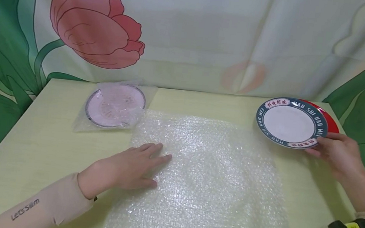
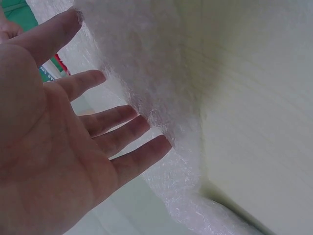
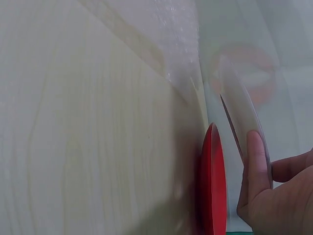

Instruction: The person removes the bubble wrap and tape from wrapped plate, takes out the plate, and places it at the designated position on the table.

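Observation:
My right hand [image 1: 343,154] pinches the edge of a white plate [image 1: 288,124] with a dark teal, lettered rim. In the right wrist view that plate [image 3: 242,110] is held off the table, apart from a red plate [image 3: 212,181]. The red plate's rim [image 1: 334,125] shows behind it in the head view. A clear sheet of bubble wrap [image 1: 208,185] lies spread over the middle of the table. Spread and fairly straight, the fingers of my left hand [image 1: 133,165] rest at the left part of this sheet.
At the back left lies a plate [image 1: 115,105] with a dark rim inside clear wrapping, next to the bubble wrap's far left corner. Behind the pale table [image 1: 47,158] hangs a printed curtain [image 1: 195,35] with a large red flower and green leaves.

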Action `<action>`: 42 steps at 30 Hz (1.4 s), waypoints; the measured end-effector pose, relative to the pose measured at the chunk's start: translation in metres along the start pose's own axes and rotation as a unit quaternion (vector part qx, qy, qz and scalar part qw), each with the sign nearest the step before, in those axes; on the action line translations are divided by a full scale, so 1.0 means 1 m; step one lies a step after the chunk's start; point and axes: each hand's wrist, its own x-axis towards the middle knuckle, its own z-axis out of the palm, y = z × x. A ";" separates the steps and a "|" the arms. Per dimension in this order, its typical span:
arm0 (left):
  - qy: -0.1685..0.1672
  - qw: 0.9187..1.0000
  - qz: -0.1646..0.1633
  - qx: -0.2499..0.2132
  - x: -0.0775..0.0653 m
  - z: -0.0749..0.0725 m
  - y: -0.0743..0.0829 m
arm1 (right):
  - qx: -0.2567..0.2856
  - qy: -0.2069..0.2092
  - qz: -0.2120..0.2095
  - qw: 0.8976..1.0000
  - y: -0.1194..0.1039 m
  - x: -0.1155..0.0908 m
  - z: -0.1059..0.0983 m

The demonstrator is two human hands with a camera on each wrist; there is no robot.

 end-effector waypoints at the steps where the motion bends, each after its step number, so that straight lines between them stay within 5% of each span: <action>1: -0.001 1.000 -0.001 0.000 0.000 0.000 0.000 | 0.009 0.001 0.002 1.000 0.000 0.001 -0.001; 12: -0.003 1.000 -0.003 0.002 0.001 -0.001 0.001 | 0.084 0.012 0.011 0.996 -0.001 0.004 -0.009; 19: -0.002 1.000 -0.003 -0.005 0.001 -0.002 0.002 | 0.085 0.040 0.000 0.996 0.003 0.009 -0.017; 27: -0.003 1.000 -0.002 -0.003 0.001 -0.001 0.002 | 0.118 0.064 0.032 0.990 0.004 0.014 -0.031; 42: 0.006 1.000 -0.003 -0.008 0.001 0.000 0.002 | 0.111 0.072 0.042 0.990 0.004 0.017 -0.033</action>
